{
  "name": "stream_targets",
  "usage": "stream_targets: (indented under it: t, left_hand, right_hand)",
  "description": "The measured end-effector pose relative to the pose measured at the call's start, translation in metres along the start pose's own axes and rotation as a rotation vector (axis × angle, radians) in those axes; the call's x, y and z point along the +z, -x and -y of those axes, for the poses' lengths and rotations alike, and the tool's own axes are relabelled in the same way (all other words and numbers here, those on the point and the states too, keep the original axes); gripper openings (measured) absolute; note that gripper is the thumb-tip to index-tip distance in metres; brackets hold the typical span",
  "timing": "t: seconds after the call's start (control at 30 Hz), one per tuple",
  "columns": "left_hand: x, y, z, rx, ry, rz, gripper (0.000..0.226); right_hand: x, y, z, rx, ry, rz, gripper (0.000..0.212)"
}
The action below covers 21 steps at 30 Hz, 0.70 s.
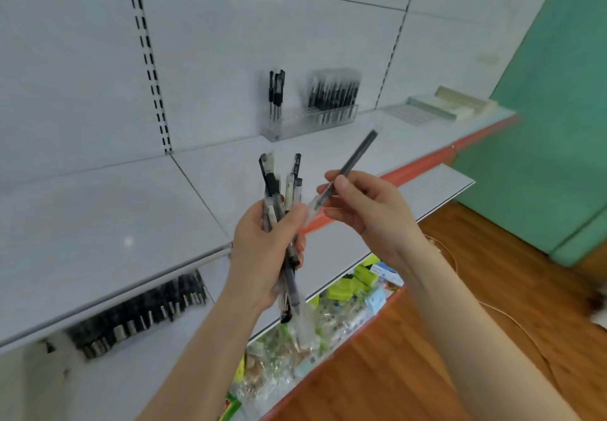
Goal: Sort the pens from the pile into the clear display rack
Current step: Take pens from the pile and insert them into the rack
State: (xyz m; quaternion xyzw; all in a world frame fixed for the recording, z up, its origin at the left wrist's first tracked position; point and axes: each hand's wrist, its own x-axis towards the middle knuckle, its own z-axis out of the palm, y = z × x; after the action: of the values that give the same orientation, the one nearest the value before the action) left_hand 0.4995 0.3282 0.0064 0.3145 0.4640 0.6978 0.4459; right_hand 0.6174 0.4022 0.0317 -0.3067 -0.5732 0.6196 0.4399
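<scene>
My left hand (pixel 262 249) grips a bundle of pens (pixel 282 190), black and clear, their ends sticking out above and below the fist. My right hand (pixel 368 210) pinches a single dark pen (pixel 356 157) that slants up to the right, its lower clear end near the bundle. The clear display rack (pixel 295 126) stands at the back of the upper shelf. A few black pens (pixel 276 92) stand at its left end and several more (pixel 333 93) fill its right part. Both hands hover in front of the shelf, short of the rack.
The white upper shelf (pixel 115 223) has a red front strip. A pile of black pens (pixel 141 312) lies on the lower shelf at left. Flat boxes (pixel 453 105) sit on the shelf's far right. Coloured packets (pixel 345 299) fill the bottom shelf; wooden floor and a green wall to the right.
</scene>
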Motion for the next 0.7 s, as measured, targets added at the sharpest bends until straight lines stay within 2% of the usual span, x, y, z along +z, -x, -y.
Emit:
stream_targets:
  t: [0.1,0.2,0.3,0.37,0.43,0.5,0.6,0.7]
  left_hand:
    - [0.024,-0.014,0.007,0.013,-0.029,0.010,0.012]
    - [0.040,-0.036,0.014,0.035,-0.052,-0.021,0.011]
    - [0.055,-0.069,0.020,0.045,-0.067,-0.068,0.011]
    - [0.067,-0.093,0.026,0.032,-0.043,-0.085,0.012]
    - [0.081,-0.116,0.032,0.009,-0.019,-0.083,0.013]
    - [0.093,-0.138,0.034,-0.015,0.025,-0.086,0.013]
    - [0.102,-0.166,0.033,-0.006,0.086,-0.143,0.010]
    - [0.106,-0.189,0.029,0.016,0.159,-0.227,0.005]
  right_hand:
    - [-0.021,-0.011,0.000,-0.030,0.029,-0.057,0.009]
    - [-0.043,-0.030,-0.001,-0.174,0.181,-0.254,0.009]
    - [-0.069,-0.061,-0.005,-0.498,0.518,-0.318,0.018]
    - [-0.086,-0.090,-0.013,-0.760,0.851,-0.245,0.026]
    - [-0.101,-0.124,-0.023,-0.924,1.093,-0.169,0.029]
    - [-0.110,-0.157,-0.025,-0.987,1.173,-0.141,0.025]
    - [-0.125,-0.202,-0.024,-0.993,1.154,-0.095,0.023]
    - [-0.136,-0.234,-0.016,-0.794,0.948,-0.080,0.016]
